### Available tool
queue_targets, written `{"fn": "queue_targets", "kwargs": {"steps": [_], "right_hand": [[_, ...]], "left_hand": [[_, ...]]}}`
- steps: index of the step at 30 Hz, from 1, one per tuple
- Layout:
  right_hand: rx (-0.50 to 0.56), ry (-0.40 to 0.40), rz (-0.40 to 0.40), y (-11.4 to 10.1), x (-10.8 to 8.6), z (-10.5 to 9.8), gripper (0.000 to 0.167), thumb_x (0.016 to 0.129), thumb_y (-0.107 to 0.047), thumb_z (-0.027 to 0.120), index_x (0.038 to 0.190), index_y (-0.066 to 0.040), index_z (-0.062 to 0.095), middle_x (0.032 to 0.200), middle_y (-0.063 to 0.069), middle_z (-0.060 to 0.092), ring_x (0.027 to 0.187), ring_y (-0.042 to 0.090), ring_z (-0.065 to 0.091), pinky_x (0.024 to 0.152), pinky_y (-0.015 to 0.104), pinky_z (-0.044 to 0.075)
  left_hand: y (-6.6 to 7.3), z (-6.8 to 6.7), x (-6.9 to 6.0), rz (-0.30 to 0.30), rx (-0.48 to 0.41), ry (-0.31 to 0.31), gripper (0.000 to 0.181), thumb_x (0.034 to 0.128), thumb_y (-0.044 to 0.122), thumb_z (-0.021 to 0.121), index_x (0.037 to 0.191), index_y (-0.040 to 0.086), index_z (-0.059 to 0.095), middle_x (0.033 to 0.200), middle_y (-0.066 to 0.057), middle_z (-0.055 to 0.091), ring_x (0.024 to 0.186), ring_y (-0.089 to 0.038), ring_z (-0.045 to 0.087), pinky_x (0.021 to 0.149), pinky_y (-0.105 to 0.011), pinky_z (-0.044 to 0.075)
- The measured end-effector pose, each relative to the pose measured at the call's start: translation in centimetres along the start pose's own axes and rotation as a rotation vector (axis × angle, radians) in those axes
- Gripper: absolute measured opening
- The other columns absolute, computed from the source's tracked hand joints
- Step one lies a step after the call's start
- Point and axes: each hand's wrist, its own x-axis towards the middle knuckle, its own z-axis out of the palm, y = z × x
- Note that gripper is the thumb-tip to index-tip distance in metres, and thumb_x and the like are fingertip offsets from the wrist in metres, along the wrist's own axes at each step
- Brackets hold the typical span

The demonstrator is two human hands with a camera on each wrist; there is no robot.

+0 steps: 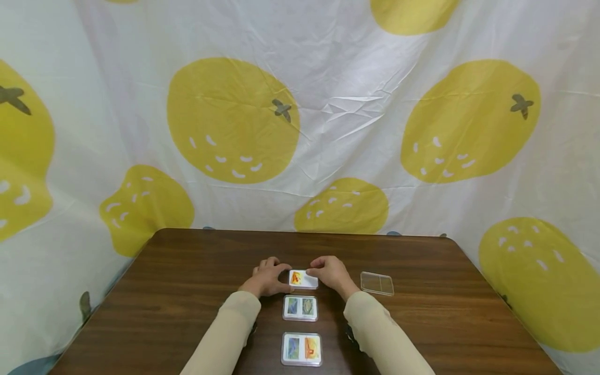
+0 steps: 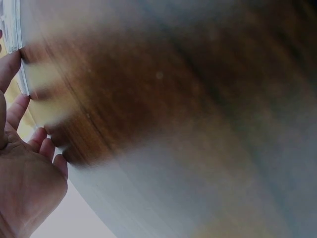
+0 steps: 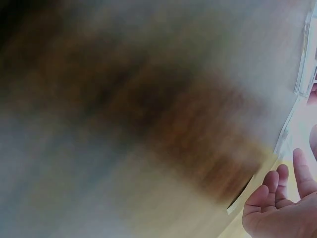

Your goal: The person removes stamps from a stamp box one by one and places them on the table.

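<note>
A clear flat case (image 1: 303, 287) lies farthest back in the middle column, with an orange-and-yellow picture card (image 1: 296, 278) on its left side. My left hand (image 1: 267, 277) holds this case at its left end, thumb at the near edge and index finger at the far edge. Over the right side, my right hand (image 1: 329, 272) pinches a small white card (image 1: 311, 273) between thumb and index finger; its picture cannot be seen. The left wrist view shows the left hand (image 2: 29, 173) with its fingers spread at the table. At the right wrist view's edge, the right hand (image 3: 282, 203) is partly cut off.
Nearer me lie two clear cases with picture pairs: a middle case (image 1: 300, 308) and a front case (image 1: 302, 349). A clear empty cover (image 1: 377, 284) lies on the right. The brown wooden table (image 1: 187, 312) meets a fruit-print cloth (image 1: 328, 130) behind.
</note>
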Motion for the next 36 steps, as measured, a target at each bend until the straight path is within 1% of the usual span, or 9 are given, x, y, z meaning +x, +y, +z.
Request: {"fn": "queue_targets", "kwargs": {"steps": [7,12,19,23,26,30,36], "right_hand": [[-0.064,-0.029,0.030,-0.3,0.4,-0.1,0.027,0.086,-0.029,0.078,0.104,-0.008,0.074,0.105,0.005,0.070,0.101,0.026,0.063,0.088,0.044,0.049],[-0.102,-0.041,0.047,-0.5,0.7,0.0,0.029,0.086,-0.032,0.078,0.103,-0.009,0.074,0.105,0.005,0.070,0.101,0.027,0.062,0.089,0.045,0.049],[-0.130,-0.053,0.039,-0.7,0.7,0.6,0.031,0.084,-0.032,0.080,0.101,-0.007,0.073,0.101,0.006,0.070,0.094,0.026,0.062,0.084,0.044,0.050],[-0.173,-0.046,0.022,-0.7,0.7,1.0,0.030,0.082,-0.032,0.081,0.098,-0.008,0.073,0.097,0.004,0.069,0.092,0.026,0.061,0.081,0.043,0.050],[-0.204,-0.037,0.017,-0.8,0.7,1.2,0.027,0.082,-0.031,0.081,0.097,-0.010,0.074,0.097,0.003,0.069,0.093,0.027,0.061,0.082,0.044,0.048],[-0.219,-0.029,0.021,-0.9,0.7,1.2,0.022,0.085,-0.030,0.079,0.096,-0.011,0.074,0.097,0.003,0.070,0.095,0.028,0.061,0.084,0.045,0.047],[-0.228,-0.021,0.021,-0.9,0.6,1.1,0.024,0.085,-0.032,0.078,0.096,-0.011,0.074,0.097,0.003,0.070,0.094,0.028,0.061,0.083,0.045,0.048]], "left_hand": [[0.0,0.0,0.0,0.000,-0.003,-0.002,0.059,0.0866,0.039,0.076,0.138,0.017,0.057,0.142,-0.018,0.039,0.132,-0.039,0.033,0.107,-0.058,0.025],[-0.1,0.0,0.1,0.004,0.002,-0.002,0.060,0.0862,0.040,0.076,0.138,0.017,0.057,0.142,-0.018,0.039,0.132,-0.039,0.033,0.107,-0.058,0.025],[-0.1,-0.1,-0.1,0.021,0.002,-0.004,0.060,0.0861,0.039,0.076,0.137,0.016,0.057,0.140,-0.018,0.040,0.131,-0.039,0.034,0.106,-0.058,0.025],[-0.1,-0.1,-0.2,0.028,0.005,-0.002,0.059,0.0867,0.039,0.076,0.138,0.015,0.057,0.140,-0.018,0.040,0.130,-0.039,0.035,0.106,-0.058,0.026],[-0.1,-0.1,-0.2,0.028,0.006,0.001,0.059,0.0867,0.038,0.076,0.137,0.015,0.057,0.140,-0.018,0.040,0.130,-0.039,0.035,0.106,-0.058,0.026],[-0.1,-0.1,-0.2,0.025,0.008,0.003,0.059,0.0867,0.038,0.076,0.137,0.016,0.057,0.140,-0.018,0.040,0.131,-0.039,0.034,0.106,-0.058,0.026],[-0.1,0.0,-0.1,0.024,0.004,0.002,0.059,0.0868,0.039,0.076,0.138,0.016,0.057,0.141,-0.017,0.040,0.131,-0.039,0.034,0.106,-0.058,0.026]]}}
